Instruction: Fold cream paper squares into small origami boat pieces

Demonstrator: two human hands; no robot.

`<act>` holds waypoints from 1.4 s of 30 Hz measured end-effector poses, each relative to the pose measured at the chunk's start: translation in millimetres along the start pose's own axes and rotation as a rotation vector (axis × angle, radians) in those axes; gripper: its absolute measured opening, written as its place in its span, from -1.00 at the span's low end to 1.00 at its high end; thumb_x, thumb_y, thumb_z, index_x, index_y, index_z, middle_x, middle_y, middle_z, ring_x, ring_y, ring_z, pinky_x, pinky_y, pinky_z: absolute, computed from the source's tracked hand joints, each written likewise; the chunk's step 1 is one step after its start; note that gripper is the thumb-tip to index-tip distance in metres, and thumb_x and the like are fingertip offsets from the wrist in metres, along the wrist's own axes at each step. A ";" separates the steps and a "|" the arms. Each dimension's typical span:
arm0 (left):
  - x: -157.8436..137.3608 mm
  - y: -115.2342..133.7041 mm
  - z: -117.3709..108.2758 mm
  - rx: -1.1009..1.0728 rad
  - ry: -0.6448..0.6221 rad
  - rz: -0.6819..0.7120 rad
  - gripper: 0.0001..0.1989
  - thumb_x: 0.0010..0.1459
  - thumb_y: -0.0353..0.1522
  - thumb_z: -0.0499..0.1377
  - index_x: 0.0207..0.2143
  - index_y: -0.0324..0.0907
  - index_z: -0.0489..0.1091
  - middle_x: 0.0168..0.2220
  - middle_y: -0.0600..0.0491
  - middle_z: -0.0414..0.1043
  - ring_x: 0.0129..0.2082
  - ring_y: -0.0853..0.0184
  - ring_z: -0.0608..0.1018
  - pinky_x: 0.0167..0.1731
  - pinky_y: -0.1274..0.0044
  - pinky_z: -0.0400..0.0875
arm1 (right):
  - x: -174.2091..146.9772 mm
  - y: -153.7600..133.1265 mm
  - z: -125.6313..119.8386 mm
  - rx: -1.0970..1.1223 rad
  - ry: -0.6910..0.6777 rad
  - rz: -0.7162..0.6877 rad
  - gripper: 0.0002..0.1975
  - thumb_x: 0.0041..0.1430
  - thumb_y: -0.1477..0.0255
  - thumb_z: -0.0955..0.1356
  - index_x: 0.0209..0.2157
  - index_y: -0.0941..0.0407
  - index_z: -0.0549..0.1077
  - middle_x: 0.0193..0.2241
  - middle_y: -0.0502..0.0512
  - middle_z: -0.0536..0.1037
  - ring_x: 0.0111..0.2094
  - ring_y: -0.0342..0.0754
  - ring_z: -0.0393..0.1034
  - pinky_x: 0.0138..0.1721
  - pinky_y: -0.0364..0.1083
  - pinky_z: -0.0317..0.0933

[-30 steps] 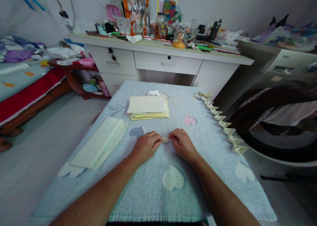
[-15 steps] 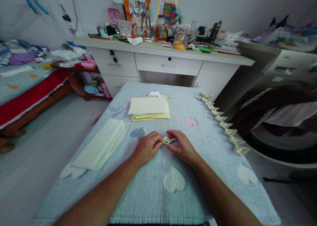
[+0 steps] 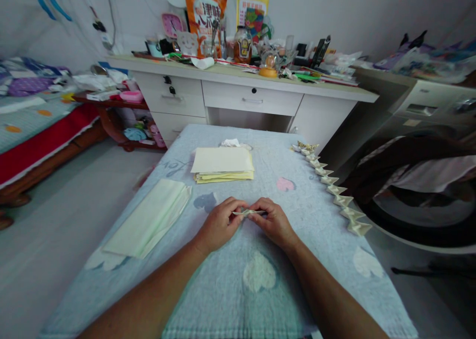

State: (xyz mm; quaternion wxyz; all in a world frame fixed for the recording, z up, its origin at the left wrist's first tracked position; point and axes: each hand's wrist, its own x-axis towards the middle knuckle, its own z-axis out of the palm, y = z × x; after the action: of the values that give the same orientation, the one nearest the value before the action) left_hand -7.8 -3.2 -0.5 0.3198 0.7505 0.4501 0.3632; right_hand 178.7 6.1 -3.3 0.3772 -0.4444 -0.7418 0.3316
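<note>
Between my two hands, over the middle of the cloth-covered table point(image 3: 223, 299), is a small folded paper piece point(image 3: 246, 212), pale cream in colour. My left hand point(image 3: 223, 223) pinches its left end between thumb and fingers. On the other side, my right hand point(image 3: 273, 220) grips the right end the same way. Fingers hide part of the folds. Down the right side of the table runs a row of several folded paper pieces point(image 3: 342, 200), pointed like little boats. Ahead of my hands lies a stack of cream and yellow paper sheets point(image 3: 223, 160).
A pile of pale green paper point(image 3: 148, 220) lies at the table's left. Crumpled white tissue point(image 3: 230, 142) sits behind the stack. Beyond stands a white desk point(image 3: 253, 93) crowded with a jar, bags and small items. A washing machine point(image 3: 427, 106) is at right, a bed point(image 3: 48, 131) at left.
My hands have drawn slightly closer together, and the folded paper piece between them now looks flatter and more stretched out sideways. The view has shifted a little.
</note>
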 end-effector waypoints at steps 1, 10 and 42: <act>0.7 0.7 -0.2 -0.015 -0.012 -0.001 -0.80 0.15 -0.39 0.14 -0.16 -0.15 0.43 -0.29 0.05 0.41 -0.30 0.37 0.48 -0.34 0.59 0.37 | 0.3 0.6 0.5 -0.005 0.005 0.002 -0.92 0.15 0.39 0.39 -0.40 0.09 0.51 -0.45 0.00 0.48 -0.33 -0.10 0.34 -0.22 -0.10 0.14; 5.0 1.2 -1.1 -0.141 0.013 -0.127 -0.86 0.13 -0.31 0.19 -0.34 -0.19 0.50 -0.38 0.07 0.51 -0.41 0.38 0.52 -0.38 0.59 0.37 | -1.0 0.1 -0.6 0.031 -0.018 0.032 -0.92 0.11 0.38 0.41 -0.39 0.09 0.50 -0.43 0.00 0.49 -0.31 -0.09 0.34 -0.24 -0.12 0.15; 5.0 -2.0 0.7 -0.381 -0.078 -0.253 -0.80 0.06 -0.32 0.22 -0.26 -0.21 0.52 -0.34 0.02 0.57 -0.37 0.34 0.56 -0.34 0.56 0.41 | -3.7 -2.1 3.2 0.098 -0.001 0.065 -0.93 0.13 0.40 0.38 -0.38 0.10 0.44 -0.46 -0.02 0.45 -0.39 -0.13 0.32 -0.34 -0.17 0.15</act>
State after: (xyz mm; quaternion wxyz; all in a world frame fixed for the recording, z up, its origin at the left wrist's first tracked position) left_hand -6.4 2.0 -1.2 0.5161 0.6275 0.4512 0.3691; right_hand 176.3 1.4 -4.1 0.3871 -0.4492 -0.7102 0.3796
